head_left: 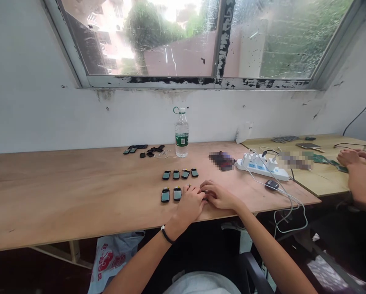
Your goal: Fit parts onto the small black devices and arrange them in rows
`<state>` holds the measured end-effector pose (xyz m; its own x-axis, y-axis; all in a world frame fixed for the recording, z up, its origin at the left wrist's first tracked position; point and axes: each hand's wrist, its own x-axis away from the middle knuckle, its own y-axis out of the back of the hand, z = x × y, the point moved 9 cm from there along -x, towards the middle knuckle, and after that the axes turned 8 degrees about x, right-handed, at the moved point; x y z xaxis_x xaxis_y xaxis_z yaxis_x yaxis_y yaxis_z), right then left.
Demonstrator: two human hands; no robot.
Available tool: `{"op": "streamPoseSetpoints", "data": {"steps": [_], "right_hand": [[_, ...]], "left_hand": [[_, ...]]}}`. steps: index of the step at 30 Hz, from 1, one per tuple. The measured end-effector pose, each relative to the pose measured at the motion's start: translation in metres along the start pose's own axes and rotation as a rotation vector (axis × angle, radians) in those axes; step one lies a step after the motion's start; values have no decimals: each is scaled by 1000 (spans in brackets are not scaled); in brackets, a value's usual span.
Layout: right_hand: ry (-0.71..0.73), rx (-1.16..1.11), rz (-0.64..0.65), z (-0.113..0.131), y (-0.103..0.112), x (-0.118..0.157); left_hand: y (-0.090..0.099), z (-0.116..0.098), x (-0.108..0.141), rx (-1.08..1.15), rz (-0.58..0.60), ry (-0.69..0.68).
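Matt plywood, glossy little screens

The table (79,192) is pale plywood, matt, with faint grain. The small modules (165,195) beside the left hand (190,204) have dark, glossy glass-like faces. The bottle (181,136) is clear, shiny plastic; the power strip (261,167) is smooth white plastic. The wall (32,110) is matt, stained paint.
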<state>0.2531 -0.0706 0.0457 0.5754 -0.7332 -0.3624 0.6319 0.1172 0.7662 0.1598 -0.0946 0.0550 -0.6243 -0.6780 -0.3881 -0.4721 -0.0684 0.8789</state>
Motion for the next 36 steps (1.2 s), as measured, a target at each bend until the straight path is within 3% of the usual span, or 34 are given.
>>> {"op": "streamPoseSetpoints", "data": {"steps": [9,21,30,33,36], "right_hand": [[-13,-20,43,-6,4,-1],[-58,36,142,-26,2,-32],[-57,-114,225,-42,0,-46],[-61,-129,187,-46,1,-49],[-114,-96,70,-55,10,-48]], "left_hand": [[-1,3,-1,-2,-29,0],[3,7,-1,-31,-52,20],[7,8,0,-65,-38,70],[10,5,0,-76,-49,70],[8,4,-1,-78,-37,64]]}}
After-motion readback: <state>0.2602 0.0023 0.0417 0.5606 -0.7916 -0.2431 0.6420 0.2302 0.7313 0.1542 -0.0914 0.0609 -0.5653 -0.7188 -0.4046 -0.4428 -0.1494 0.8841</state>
